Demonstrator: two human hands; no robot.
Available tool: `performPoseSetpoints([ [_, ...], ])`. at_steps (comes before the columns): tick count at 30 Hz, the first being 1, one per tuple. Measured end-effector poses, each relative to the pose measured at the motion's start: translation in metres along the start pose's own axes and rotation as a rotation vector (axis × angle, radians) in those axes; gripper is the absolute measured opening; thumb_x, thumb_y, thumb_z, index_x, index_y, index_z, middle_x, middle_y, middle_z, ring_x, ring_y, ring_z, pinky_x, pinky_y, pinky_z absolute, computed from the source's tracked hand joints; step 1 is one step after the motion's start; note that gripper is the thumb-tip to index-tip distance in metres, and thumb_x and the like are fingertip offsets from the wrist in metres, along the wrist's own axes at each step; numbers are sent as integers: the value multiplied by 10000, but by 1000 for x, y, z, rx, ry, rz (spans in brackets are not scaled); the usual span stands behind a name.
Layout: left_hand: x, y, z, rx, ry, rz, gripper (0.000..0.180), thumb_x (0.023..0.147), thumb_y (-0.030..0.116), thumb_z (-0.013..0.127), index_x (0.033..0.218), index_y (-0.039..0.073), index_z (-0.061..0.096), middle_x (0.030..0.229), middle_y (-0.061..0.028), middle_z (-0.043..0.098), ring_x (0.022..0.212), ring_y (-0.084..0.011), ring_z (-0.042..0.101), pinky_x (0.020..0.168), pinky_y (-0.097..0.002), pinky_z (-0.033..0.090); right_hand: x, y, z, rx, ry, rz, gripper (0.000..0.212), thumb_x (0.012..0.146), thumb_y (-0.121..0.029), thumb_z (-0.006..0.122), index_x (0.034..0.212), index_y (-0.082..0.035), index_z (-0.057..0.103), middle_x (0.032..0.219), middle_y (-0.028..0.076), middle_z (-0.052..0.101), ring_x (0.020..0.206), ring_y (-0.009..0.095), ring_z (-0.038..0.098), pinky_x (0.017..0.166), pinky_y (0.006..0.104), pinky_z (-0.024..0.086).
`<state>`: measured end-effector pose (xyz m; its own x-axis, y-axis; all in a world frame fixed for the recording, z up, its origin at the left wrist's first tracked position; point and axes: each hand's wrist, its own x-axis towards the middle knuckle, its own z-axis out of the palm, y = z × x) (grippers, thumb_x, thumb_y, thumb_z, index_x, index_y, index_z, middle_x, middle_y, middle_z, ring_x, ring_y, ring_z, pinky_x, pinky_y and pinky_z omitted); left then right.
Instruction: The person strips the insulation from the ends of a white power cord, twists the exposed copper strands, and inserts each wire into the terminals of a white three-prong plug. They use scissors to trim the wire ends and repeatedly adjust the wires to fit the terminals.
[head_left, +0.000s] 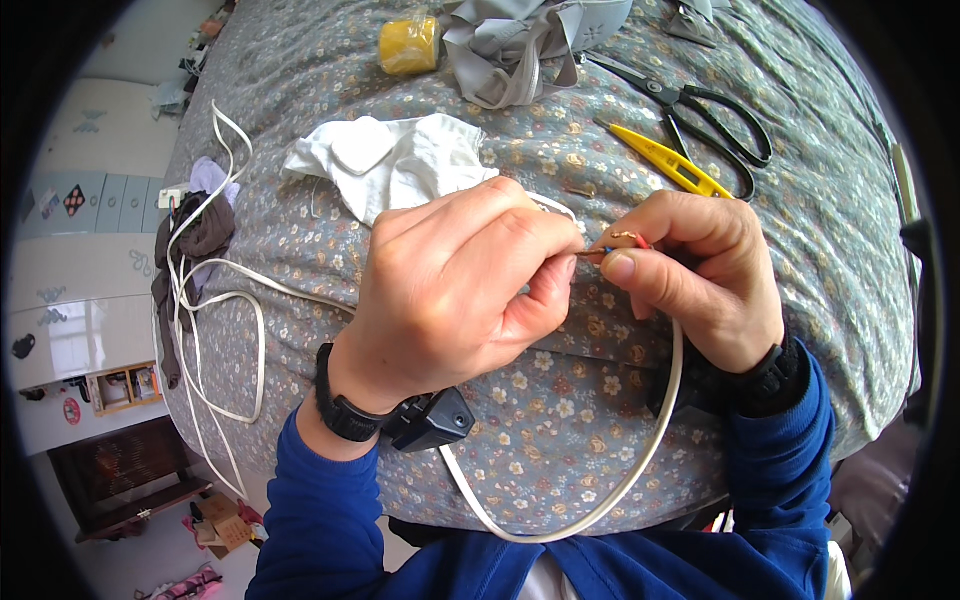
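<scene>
My left hand (455,275) is closed, its thumb and forefinger pinching the bare copper end of a thin blue-insulated wire (607,250). Facing it, my right hand (705,265) grips the same wire between thumb and forefinger. A red wire (641,241) with stripped, curled copper strands pokes up beside the right fingertips. From below the right hand a white cable (655,440) hangs in a wide loop toward my lap and passes under my left wrist. The left palm and curled fingers hide whatever lies behind them.
Beyond the hands lie black-handled scissors (690,100), a yellow cutter-like tool (670,160), a white cloth (430,155), a yellow tape roll (409,46) and grey fabric (510,50). Coiled white cord (262,350) spreads over the floral bedcover (560,400) at left, near dark cloth (205,235).
</scene>
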<state>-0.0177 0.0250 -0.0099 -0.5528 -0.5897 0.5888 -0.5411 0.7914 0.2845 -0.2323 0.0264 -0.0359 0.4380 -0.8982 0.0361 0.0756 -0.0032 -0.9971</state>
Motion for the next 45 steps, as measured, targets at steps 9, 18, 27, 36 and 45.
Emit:
performPoseSetpoints([
  [9,2,13,-13,-1021,-245,-919,37,893,31,590,900,-2,606,690,46,550,565,-18,516,490,-179,396,5,2,-1,-496,58,-501,121,761,-7,742,877,-2,709,653,63,627,557,155,597,550,257,451],
  [18,-1,6,-12,-1157,-302,-971,157,890,133,552,923,-17,584,601,30,490,446,-26,397,418,-187,302,2,-3,2,-531,20,-552,148,731,-15,740,877,-14,713,655,71,628,562,184,607,540,290,450],
  [27,0,2,-15,-1114,-86,-849,166,897,110,575,956,-38,621,657,-6,549,511,-51,487,464,-188,399,-1,0,0,-14,61,-111,111,896,-90,716,880,15,685,702,-4,620,597,47,559,545,201,443],
  [36,-3,7,-4,-385,28,-295,167,734,-23,730,886,25,681,715,-42,633,568,-103,606,503,-232,470,-2,0,1,-13,28,-80,141,901,-129,721,873,-1,668,636,-22,580,590,37,533,534,200,409],
  [45,-2,10,-2,-199,40,-180,76,786,-7,690,854,1,655,728,-58,638,572,-96,567,510,-215,433,-3,0,1,-13,-16,-52,139,907,-119,712,866,2,655,633,-27,563,584,38,509,520,214,385],
])
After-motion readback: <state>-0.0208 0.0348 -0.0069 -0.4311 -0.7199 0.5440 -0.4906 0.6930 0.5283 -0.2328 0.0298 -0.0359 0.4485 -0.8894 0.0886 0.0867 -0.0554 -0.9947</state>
